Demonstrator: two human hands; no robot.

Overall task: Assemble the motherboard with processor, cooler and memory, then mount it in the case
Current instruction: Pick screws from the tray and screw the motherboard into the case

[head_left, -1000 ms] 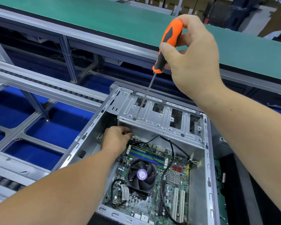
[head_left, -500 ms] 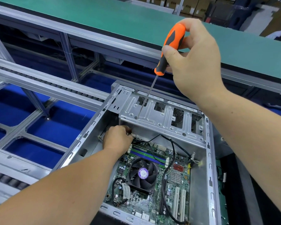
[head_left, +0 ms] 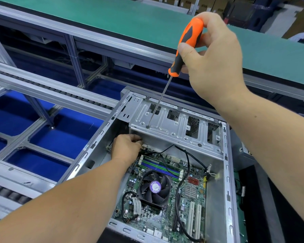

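Nearest to us, the motherboard [head_left: 167, 199] already lies flat inside the open case [head_left: 225, 172], so we judge the bench assembly finished: the cooler [head_left: 154, 187] with its purple-labelled fan sits over where the processor must be, though the processor itself is hidden beneath it, and the memory [head_left: 161, 166] occupies the coloured slots just beyond the fan. Black cables [head_left: 188, 155] loop across the board; whether each is plugged in we cannot tell. A little farther in, our left hand [head_left: 126, 148] is curled at the board's far left corner, under the edge of the drive cage [head_left: 175, 125]; it seems to pinch something small there, but we cannot make out what. Farther still, our right hand [head_left: 212, 60] grips the orange-and-black screwdriver [head_left: 186, 44] by its handle, the shaft slanting down so the tip meets a hole in the cage's top plate, perhaps to reach a screw below. So we judge mounting under way, with fastening left to complete; how many screws are in we cannot see. Beyond lies the green counter [head_left: 130, 16].
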